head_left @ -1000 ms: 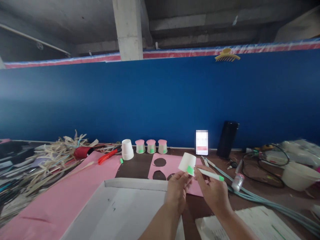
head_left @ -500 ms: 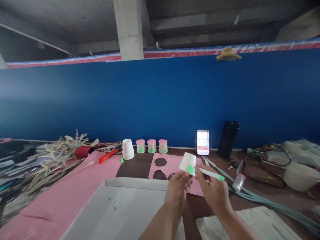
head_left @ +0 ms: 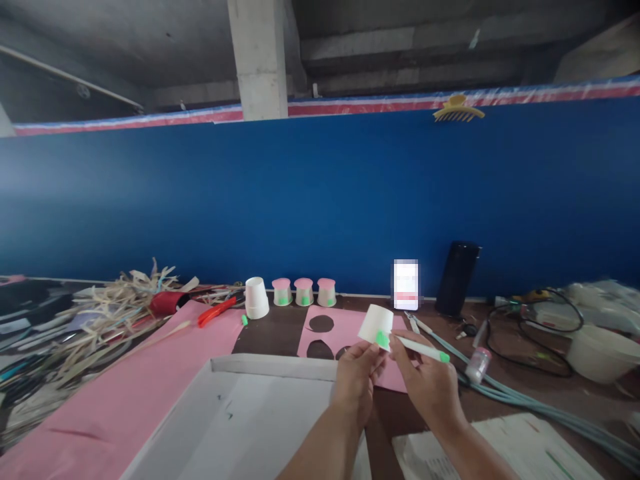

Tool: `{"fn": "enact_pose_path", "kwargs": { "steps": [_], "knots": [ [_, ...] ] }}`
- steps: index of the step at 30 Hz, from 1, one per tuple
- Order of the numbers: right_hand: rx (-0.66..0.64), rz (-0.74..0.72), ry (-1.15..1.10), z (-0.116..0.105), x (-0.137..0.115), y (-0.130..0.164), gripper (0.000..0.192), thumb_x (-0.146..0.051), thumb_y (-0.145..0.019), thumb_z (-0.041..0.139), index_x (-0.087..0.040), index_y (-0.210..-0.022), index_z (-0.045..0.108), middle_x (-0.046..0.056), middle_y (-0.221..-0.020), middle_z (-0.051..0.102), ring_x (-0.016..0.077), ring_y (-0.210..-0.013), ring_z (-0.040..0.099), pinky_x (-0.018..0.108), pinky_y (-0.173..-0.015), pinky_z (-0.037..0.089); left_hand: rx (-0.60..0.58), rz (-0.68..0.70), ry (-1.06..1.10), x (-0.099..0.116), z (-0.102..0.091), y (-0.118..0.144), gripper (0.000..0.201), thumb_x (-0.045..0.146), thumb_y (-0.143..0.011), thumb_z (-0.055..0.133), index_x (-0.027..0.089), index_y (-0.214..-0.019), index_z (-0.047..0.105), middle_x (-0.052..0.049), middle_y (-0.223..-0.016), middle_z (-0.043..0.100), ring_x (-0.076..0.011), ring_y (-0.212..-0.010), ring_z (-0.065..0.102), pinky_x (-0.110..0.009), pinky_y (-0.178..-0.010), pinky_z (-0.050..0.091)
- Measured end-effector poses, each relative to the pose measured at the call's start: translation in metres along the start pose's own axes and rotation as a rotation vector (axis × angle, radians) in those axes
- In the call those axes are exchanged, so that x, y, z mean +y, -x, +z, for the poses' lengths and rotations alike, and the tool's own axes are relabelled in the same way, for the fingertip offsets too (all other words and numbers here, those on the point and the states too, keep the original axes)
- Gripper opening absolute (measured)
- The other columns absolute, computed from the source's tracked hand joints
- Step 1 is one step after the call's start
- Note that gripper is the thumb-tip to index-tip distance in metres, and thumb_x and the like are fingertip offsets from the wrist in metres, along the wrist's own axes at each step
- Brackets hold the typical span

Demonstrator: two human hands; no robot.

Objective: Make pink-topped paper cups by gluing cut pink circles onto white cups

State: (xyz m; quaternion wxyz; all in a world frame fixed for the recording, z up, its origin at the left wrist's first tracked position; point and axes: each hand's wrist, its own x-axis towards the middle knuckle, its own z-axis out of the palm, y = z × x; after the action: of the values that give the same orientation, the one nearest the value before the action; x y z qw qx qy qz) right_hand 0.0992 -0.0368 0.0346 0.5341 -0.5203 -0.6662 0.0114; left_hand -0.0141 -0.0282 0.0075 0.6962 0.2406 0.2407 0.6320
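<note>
Blue partition (head_left: 320, 200) behind a cluttered brown worktable (head_left: 500, 393); two hands at work on a small paper cup.

Left to right: dried straw (head_left: 105, 317) partly covers a red item, which cannot be identified. Pink paper (head_left: 125, 387) runs off the lower edge, as does the white tray (head_left: 240, 417). An upturned white cup (head_left: 256, 298) and three pink-topped cups (head_left: 304, 292) stand by the partition. The left hand (head_left: 356, 380) has its fingers clamped on the paper cup (head_left: 376, 325), held above the table, tilted, its closed end up and to the left. The right hand (head_left: 425, 380) grips a green-tipped marker (head_left: 419, 348), long axis running left-right, its near end at the cup's green patch. A blurred phone screen (head_left: 405, 285) is unreadable.
</note>
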Motion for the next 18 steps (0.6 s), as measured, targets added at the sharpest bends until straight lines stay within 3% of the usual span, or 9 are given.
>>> {"fn": "enact_pose_path", "kwargs": {
  "steps": [18],
  "knots": [
    [0.013, 0.003, 0.017, 0.0013, 0.0019, -0.0002, 0.03, -0.045, -0.085, 0.052, -0.019, -0.094, 0.065, 0.004, -0.068, 0.07, 0.0209, -0.066, 0.068, 0.028, -0.062, 0.052, 0.008, 0.008, -0.042, -0.0006, 0.001, 0.0007, 0.028, 0.031, -0.059, 0.08, 0.012, -0.077, 0.071, -0.01, -0.082, 0.068, -0.0167, -0.079, 0.062, -0.029, -0.083, 0.043]
  ]
}}
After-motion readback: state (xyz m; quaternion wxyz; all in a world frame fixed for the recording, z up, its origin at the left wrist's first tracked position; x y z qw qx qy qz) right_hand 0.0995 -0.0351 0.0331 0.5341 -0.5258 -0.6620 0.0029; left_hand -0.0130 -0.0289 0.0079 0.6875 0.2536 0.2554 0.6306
